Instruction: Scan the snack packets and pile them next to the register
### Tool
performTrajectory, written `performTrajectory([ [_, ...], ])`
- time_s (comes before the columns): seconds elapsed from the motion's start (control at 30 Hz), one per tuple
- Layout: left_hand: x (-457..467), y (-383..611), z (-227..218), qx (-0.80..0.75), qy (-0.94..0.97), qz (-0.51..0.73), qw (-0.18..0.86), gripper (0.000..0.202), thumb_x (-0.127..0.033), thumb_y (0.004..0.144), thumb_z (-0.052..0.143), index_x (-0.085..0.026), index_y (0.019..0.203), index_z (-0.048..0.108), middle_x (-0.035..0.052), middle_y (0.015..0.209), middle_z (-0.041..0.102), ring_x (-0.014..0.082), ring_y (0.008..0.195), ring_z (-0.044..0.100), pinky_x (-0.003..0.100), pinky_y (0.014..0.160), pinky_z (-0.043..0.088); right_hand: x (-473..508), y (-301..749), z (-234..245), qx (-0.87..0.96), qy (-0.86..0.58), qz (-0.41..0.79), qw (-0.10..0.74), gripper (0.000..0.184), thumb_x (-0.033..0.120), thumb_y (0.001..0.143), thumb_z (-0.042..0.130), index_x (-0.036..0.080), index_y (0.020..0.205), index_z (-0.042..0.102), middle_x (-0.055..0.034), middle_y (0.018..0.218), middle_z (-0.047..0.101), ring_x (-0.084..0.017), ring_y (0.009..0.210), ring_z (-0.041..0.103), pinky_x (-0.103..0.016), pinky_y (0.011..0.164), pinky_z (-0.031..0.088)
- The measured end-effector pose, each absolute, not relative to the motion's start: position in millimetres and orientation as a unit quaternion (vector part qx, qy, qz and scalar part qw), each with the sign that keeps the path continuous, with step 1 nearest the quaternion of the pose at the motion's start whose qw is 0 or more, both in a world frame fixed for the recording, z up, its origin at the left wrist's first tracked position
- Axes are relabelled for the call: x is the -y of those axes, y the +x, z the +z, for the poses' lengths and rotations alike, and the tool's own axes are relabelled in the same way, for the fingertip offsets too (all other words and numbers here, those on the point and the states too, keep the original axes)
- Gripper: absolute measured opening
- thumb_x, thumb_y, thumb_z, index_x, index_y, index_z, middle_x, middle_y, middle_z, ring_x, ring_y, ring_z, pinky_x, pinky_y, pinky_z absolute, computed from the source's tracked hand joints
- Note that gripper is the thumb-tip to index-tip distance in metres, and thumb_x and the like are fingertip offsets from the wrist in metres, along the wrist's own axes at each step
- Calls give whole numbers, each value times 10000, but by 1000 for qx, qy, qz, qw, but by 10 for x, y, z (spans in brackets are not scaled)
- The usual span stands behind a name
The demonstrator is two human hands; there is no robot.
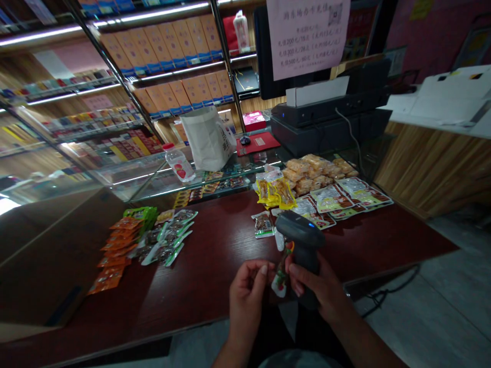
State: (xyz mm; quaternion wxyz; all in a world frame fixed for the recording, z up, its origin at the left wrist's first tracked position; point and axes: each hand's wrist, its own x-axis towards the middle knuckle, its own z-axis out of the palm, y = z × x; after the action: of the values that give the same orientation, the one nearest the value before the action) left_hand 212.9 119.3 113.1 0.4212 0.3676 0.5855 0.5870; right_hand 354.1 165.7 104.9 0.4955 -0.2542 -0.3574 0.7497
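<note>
My right hand point(318, 286) is wrapped round the handle of a dark barcode scanner point(301, 235), whose head points left over the dark red counter point(215, 266). My left hand point(247, 291) pinches the edge of a small snack packet point(281, 278) held just under the scanner head, between both hands. A single small packet point(264, 225) lies on the counter just beyond the scanner.
Piles of snack packets lie on the counter: orange and green ones point(118, 245) at left, yellow point(274, 191) and white ones point(345, 197) at right. Behind stand a glass display case point(153, 179), a water bottle point(179, 163), a white bag point(207, 138), a till point(330, 117) and stocked shelves.
</note>
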Motion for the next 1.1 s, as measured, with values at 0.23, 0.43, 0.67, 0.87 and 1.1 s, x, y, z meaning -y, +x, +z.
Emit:
performTrajectory([
  [0.23,-1348,2089,950,-571,468,535,411,260,-370,863,639,-181,1039,606,93,1047,689,205,974,652,330,891,493,-1834,3372,821,345,-292,747,489,379,435,746,810,168,889,583,72,463,534,-91,378,452,-225,397,448],
  [0.43,-1375,1990,848,-533,421,545,492,519,-195,704,762,-212,1183,565,68,1050,641,176,900,640,300,785,525,-1817,3425,780,346,-287,743,496,363,418,758,810,165,874,577,62,475,554,-78,407,462,-194,424,422],
  [0.67,-1283,1861,991,-517,300,595,537,575,-237,665,836,-231,1210,651,63,1064,687,166,896,650,277,810,524,-1754,3587,865,333,-306,711,538,446,353,739,831,182,1075,591,13,756,678,-42,426,481,-174,431,377],
  [0.87,-1140,1964,1200,-438,273,524,678,520,-335,708,823,-178,1190,707,140,1137,709,255,1005,677,356,914,505,-1636,3583,978,318,-344,710,525,455,401,685,866,161,983,619,60,544,598,-58,431,483,-167,449,398],
  [1.1,-1002,2029,1265,-373,402,468,692,843,-539,535,883,-193,1270,657,134,1179,675,284,1084,620,319,856,534,-1553,3519,1126,312,-319,727,522,405,396,708,851,172,955,621,70,506,561,-81,439,486,-204,458,448],
])
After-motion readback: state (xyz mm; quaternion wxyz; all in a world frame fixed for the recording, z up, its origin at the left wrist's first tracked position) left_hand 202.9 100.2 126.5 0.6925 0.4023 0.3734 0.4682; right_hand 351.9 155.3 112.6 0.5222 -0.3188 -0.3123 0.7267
